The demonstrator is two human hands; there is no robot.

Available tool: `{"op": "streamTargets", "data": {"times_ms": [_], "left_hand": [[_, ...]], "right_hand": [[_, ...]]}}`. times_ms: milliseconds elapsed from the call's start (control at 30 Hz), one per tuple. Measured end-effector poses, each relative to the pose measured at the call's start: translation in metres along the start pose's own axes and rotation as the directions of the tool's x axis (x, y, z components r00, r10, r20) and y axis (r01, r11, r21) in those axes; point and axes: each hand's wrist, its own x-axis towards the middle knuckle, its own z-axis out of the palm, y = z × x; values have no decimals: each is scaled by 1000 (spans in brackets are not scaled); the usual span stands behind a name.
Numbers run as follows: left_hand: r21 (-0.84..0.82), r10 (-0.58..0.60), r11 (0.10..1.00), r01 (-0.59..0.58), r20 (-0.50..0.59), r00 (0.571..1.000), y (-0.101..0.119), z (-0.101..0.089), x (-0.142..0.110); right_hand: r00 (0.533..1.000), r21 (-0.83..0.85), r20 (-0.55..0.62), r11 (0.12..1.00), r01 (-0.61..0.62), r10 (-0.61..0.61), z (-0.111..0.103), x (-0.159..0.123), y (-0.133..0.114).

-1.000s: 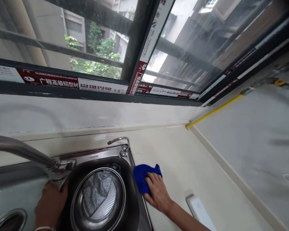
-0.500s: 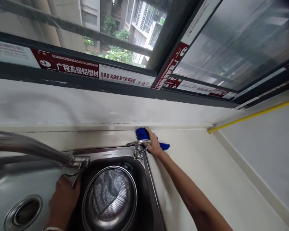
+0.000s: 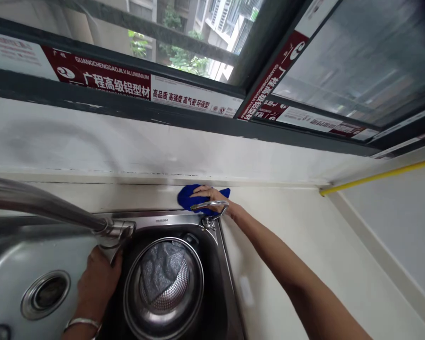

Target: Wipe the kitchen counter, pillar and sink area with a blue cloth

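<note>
My right hand presses a blue cloth onto the pale counter strip behind the sink, its fingers bent over the fabric. A small curved metal spout at the sink's back right corner crosses in front of that hand. My left hand, with a bracelet at the wrist, is closed around the lower part of the large steel faucet; its fingertips are partly hidden. To its right, a round steel pot or basin sits in the sink's right bowl, with a grey cloth over a perforated metal piece inside.
The left sink bowl has a round drain. Behind the counter rises a white wall below a dark window frame bearing red and white stickers. A yellow pipe runs along the right wall. The counter extends to the right.
My right hand and the blue cloth have slid left along the counter behind the small spout. The left hand stays at the faucet. The view has shifted slightly.
</note>
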Motion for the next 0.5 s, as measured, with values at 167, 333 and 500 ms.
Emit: {"op": "streamTargets", "data": {"times_ms": [167,333,500], "left_hand": [[51,13,999,-14,18,1000,0,-1,0],[20,-4,1000,3,35,999,3,-4,-1],[-34,14,999,-13,40,999,0,-3,0]], "right_hand": [[974,-138,-125,969,-204,187,-20,-79,25],[844,-233,-346,834,-501,410,-43,-160,37],[715,-267,-525,708,-654,462,-49,-169,36]]}}
